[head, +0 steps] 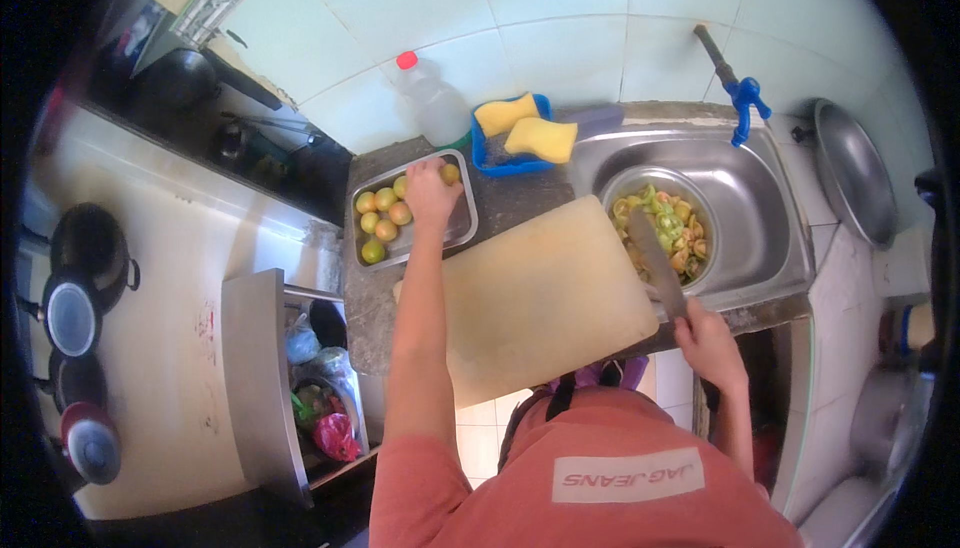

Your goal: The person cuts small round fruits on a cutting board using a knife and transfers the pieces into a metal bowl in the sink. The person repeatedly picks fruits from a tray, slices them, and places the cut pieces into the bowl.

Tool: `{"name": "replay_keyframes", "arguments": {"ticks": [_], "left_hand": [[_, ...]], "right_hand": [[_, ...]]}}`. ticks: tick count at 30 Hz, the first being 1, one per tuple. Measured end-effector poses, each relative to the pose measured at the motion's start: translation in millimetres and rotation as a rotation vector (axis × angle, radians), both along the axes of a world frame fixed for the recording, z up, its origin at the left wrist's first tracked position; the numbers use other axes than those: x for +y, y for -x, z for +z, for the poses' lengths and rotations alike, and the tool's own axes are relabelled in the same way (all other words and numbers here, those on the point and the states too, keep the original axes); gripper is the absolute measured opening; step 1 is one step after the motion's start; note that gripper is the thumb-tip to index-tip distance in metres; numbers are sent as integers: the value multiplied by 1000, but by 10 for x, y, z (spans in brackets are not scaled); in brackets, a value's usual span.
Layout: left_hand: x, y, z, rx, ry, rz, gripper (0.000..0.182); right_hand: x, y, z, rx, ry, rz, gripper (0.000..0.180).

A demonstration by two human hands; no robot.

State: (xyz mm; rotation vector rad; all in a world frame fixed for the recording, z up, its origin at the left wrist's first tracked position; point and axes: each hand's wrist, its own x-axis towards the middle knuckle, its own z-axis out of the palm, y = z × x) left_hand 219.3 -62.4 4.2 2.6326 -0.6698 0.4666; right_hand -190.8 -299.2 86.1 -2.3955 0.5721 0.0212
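My left hand (429,195) reaches over a metal tray (474,221) holding several green-orange tomatoes (386,230); its fingers are at the tomatoes near the far edge, and whether they grip one is hard to tell. A knife (654,259) is in my right hand (709,341), its blade over the rim of a metal bowl (712,225). Cut tomato pieces (667,229) fill the bowl, which sits in the sink's left part. Between my hands lies a bare pale cutting board (547,300), tilted towards the sink and overhanging the counter's front edge.
Behind the board are a blue basket (517,169) with yellow sponges (541,139) and a plastic bottle (442,109) with a red cap. A blue faucet (745,101) rises over the steel sink (750,203). A large metal pan (855,173) leans at right. An open drawer (259,375) stands at left.
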Motion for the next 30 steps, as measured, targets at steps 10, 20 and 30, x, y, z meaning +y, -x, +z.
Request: {"name": "replay_keyframes", "arguments": {"ticks": [10, 20, 30], "left_hand": [[38, 1871, 6, 726, 627, 44, 44], [-20, 2112, -65, 723, 635, 162, 41], [-15, 2113, -128, 759, 719, 104, 36]], "right_hand": [[541, -549, -233, -37, -64, 268, 14], [700, -675, -196, 27, -40, 338, 12], [832, -947, -493, 185, -99, 370, 15]]}}
